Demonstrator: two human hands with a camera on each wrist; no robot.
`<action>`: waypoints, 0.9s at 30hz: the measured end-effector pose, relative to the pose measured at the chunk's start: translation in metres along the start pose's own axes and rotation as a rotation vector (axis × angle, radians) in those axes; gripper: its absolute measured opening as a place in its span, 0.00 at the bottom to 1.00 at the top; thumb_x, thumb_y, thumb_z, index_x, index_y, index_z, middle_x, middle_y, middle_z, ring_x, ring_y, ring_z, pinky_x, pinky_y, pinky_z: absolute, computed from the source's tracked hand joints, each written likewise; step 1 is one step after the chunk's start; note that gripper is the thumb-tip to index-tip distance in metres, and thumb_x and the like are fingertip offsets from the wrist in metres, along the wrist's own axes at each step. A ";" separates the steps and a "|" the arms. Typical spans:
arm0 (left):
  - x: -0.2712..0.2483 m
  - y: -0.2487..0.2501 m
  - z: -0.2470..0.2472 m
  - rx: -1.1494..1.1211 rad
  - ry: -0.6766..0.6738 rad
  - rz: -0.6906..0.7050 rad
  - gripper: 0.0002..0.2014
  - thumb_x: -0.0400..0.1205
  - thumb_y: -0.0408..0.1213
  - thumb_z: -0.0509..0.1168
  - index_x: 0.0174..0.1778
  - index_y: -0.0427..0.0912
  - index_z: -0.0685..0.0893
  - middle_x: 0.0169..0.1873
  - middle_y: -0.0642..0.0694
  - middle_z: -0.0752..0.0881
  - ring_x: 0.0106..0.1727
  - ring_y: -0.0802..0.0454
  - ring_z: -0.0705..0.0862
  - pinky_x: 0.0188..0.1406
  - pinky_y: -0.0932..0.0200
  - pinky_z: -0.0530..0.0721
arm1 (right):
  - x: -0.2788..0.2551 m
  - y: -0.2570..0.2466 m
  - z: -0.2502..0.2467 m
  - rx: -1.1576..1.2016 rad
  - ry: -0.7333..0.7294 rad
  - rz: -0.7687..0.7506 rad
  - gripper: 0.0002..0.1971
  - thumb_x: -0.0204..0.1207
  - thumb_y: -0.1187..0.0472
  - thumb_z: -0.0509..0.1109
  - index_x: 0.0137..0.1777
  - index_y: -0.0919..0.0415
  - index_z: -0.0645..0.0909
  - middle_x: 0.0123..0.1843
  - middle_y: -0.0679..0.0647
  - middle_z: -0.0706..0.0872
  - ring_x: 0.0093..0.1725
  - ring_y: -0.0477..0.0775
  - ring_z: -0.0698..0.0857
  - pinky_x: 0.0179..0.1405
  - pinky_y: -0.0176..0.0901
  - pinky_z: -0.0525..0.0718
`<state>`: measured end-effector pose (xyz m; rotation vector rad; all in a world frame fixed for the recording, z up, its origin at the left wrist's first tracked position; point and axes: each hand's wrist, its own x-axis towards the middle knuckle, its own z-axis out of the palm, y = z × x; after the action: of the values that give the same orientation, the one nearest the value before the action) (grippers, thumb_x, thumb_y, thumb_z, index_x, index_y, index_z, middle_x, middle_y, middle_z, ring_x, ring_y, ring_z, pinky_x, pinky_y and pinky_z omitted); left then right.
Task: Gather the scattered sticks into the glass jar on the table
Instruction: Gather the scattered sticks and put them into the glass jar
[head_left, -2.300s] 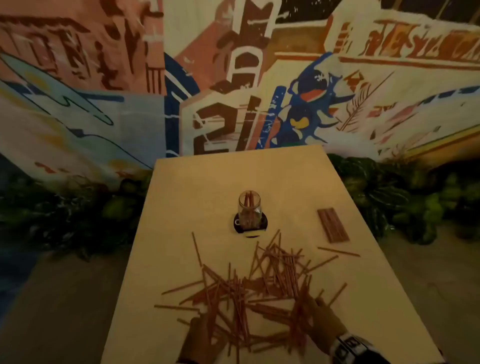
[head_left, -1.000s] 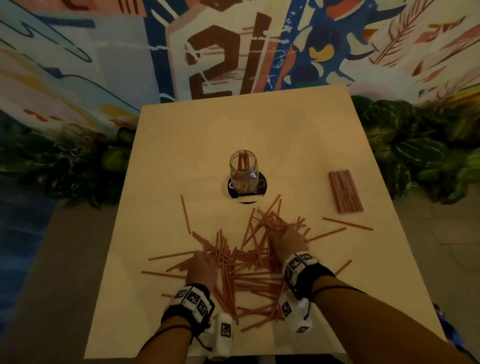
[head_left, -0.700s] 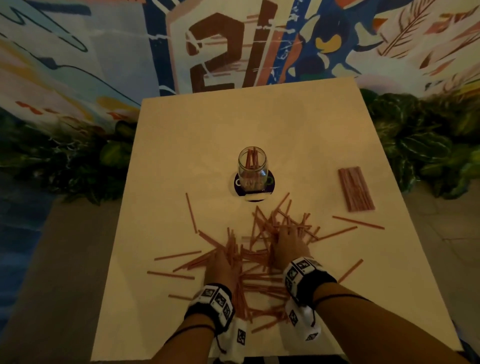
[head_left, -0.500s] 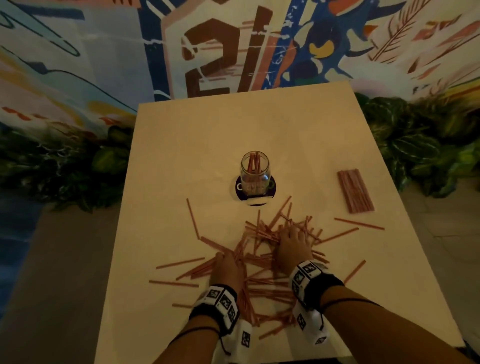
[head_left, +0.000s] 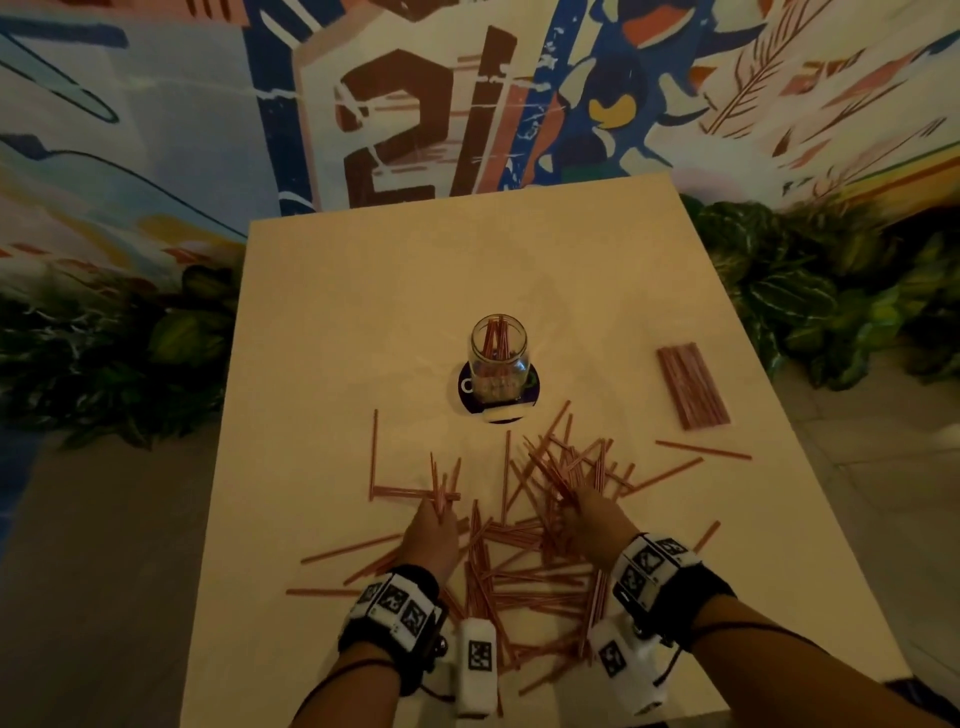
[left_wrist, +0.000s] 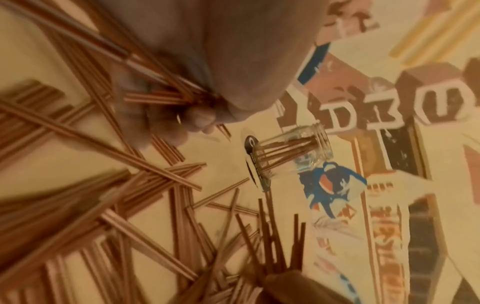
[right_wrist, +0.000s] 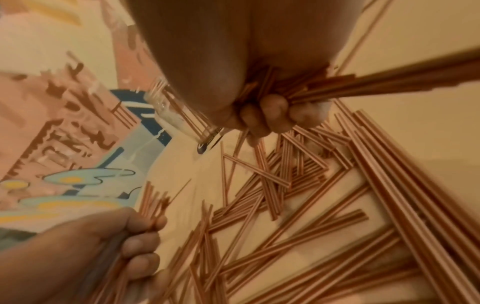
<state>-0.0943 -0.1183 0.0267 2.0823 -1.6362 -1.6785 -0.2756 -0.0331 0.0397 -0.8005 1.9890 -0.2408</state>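
Bunching sticks (head_left: 540, 571): your left hand (head_left: 434, 538) and right hand (head_left: 597, 525) each clench a bundle so ends align for the jar (head_left: 498, 358) ahead.

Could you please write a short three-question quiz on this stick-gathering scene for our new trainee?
1. True or false: the glass jar already holds some sticks.
2. What does each hand's grip hold now? A) nothing B) a bundle of sticks C) the jar
3. Fill in: the neat flat stack of sticks lies to the ____ of the jar, seen from the head camera.

Key
1. True: several stand upright inside it, on the dark coaster.
2. B: the left hand and the right hand each curl round a bundle, amid the scattered sticks on the table.
3. Right.
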 end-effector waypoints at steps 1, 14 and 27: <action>-0.001 0.001 0.002 -0.059 -0.022 -0.046 0.17 0.86 0.44 0.51 0.65 0.40 0.75 0.57 0.41 0.83 0.48 0.42 0.83 0.34 0.54 0.84 | 0.001 0.002 0.001 0.028 -0.015 0.012 0.09 0.80 0.59 0.58 0.49 0.64 0.77 0.47 0.64 0.85 0.45 0.61 0.83 0.42 0.48 0.80; -0.024 0.009 0.008 -0.293 -0.222 -0.015 0.20 0.79 0.61 0.60 0.38 0.47 0.80 0.16 0.54 0.66 0.17 0.55 0.64 0.21 0.61 0.66 | -0.012 0.001 -0.008 0.218 -0.398 -0.158 0.18 0.82 0.50 0.59 0.31 0.54 0.73 0.21 0.46 0.70 0.19 0.44 0.69 0.22 0.36 0.70; -0.030 0.033 0.054 -0.249 -0.182 0.073 0.16 0.73 0.48 0.73 0.45 0.38 0.86 0.43 0.42 0.89 0.48 0.44 0.87 0.47 0.51 0.86 | -0.018 -0.011 0.034 0.004 -0.164 -0.296 0.15 0.84 0.61 0.55 0.64 0.67 0.75 0.47 0.60 0.84 0.40 0.53 0.78 0.34 0.34 0.72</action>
<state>-0.1516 -0.0822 0.0436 1.7825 -1.4355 -1.9806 -0.2366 -0.0253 0.0390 -1.0773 1.7129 -0.3393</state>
